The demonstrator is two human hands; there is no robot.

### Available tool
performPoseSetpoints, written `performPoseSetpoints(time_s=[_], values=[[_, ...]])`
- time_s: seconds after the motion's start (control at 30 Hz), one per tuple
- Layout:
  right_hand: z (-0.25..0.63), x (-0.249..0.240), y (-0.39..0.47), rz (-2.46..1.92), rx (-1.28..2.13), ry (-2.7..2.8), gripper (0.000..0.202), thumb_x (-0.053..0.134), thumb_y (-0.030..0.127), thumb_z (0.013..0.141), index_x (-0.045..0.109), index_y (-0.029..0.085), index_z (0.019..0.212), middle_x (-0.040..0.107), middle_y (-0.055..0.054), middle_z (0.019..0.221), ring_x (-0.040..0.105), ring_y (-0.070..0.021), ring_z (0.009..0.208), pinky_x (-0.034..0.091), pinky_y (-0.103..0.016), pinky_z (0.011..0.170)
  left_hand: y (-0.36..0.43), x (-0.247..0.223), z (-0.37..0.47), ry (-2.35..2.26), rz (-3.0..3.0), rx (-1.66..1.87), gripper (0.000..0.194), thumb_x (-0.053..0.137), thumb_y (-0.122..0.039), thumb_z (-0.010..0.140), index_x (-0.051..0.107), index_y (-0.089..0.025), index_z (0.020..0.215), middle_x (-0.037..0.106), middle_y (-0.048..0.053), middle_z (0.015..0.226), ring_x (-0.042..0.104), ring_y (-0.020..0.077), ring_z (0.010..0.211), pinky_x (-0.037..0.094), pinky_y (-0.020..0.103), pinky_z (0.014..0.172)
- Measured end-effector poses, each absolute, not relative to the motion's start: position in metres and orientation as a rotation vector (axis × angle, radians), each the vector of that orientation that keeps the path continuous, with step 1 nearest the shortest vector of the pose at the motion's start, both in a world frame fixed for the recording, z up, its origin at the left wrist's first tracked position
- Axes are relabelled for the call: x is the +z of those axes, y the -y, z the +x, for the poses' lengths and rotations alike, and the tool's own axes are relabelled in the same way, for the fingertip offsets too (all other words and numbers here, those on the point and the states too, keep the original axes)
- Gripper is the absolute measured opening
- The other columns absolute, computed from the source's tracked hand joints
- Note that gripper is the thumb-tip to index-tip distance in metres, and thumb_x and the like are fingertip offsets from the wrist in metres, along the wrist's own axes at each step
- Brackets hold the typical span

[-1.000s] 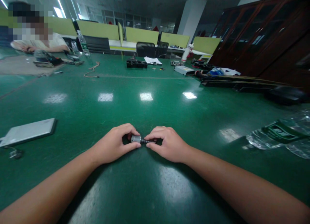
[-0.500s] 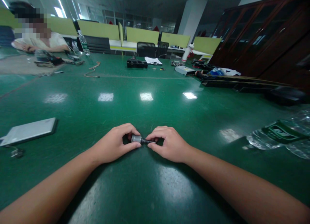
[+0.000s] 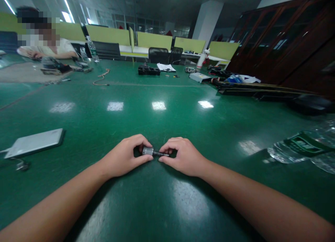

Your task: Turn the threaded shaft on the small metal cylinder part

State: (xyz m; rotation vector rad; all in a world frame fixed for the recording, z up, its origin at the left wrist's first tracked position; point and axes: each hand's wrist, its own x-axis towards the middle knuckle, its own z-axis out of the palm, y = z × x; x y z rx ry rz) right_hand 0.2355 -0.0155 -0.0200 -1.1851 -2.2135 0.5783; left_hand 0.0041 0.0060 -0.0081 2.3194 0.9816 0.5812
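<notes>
A small motor (image 3: 148, 151), a silver cylinder with a dark ridged shaft (image 3: 160, 153) and a thin tip pointing right, lies level just above or on the green table (image 3: 157, 125). My left hand (image 3: 128, 154) is closed on the silver body, thumb on the near side and fingers on the far side. Around the shaft, my right hand (image 3: 184, 156) has its thumb and fingers curled in a pinch. Its fingertips hide part of the shaft's far side.
A pale flat power bank (image 3: 35, 142) with a cable lies left. On the right a water bottle (image 3: 300, 146) rests on its side. Farther back are a black tray (image 3: 149, 70), papers (image 3: 166, 67), a metal box (image 3: 200, 76) and a cord (image 3: 101, 78). Another person (image 3: 49, 46) sits far left.
The view has shifted slightly, so the surroundings appear a little farther right and lower. Both hands keep nearly the same grip on the motor.
</notes>
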Motion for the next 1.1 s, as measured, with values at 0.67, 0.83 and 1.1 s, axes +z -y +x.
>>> performPoseSetpoints(time_s=[0.67, 0.83, 1.1], values=[[0.236, -0.015, 0.015, -1.123, 0.611, 2.258, 0.008, 0.073, 0.018, 0.076, 0.072, 0.017, 0.084, 0.065, 0.0, 0.073, 0.059, -0.0119, 0.068, 0.043, -0.025, 0.07, -0.005, -0.004, 0.002, -0.939, 2.358, 0.584, 0.021, 0.067, -0.034, 0.085, 0.066, -0.021, 0.101, 0.066, 0.004, 0.094, 0.061, 0.0193, 0.085, 0.048, 0.031, 0.077], [0.232, -0.009, 0.012, -1.198, 0.823, 2.167, 0.008, 0.073, 0.018, 0.074, 0.072, 0.016, 0.081, 0.063, 0.001, 0.071, 0.056, -0.0107, 0.065, 0.043, -0.023, 0.063, -0.005, 0.0, 0.001, -0.943, 2.347, 0.576, 0.02, 0.068, -0.033, 0.085, 0.068, -0.02, 0.1, 0.065, 0.004, 0.093, 0.061, 0.0191, 0.084, 0.048, 0.03, 0.076], [0.225, -0.005, 0.01, -1.282, 0.841, 2.123, 0.008, 0.073, 0.018, 0.071, 0.073, 0.016, 0.079, 0.06, 0.002, 0.065, 0.051, -0.0094, 0.059, 0.037, -0.021, 0.056, -0.006, 0.0, -0.001, -0.949, 2.361, 0.596, 0.017, 0.069, -0.031, 0.082, 0.065, -0.019, 0.094, 0.064, 0.004, 0.089, 0.06, 0.0185, 0.081, 0.047, 0.03, 0.073]])
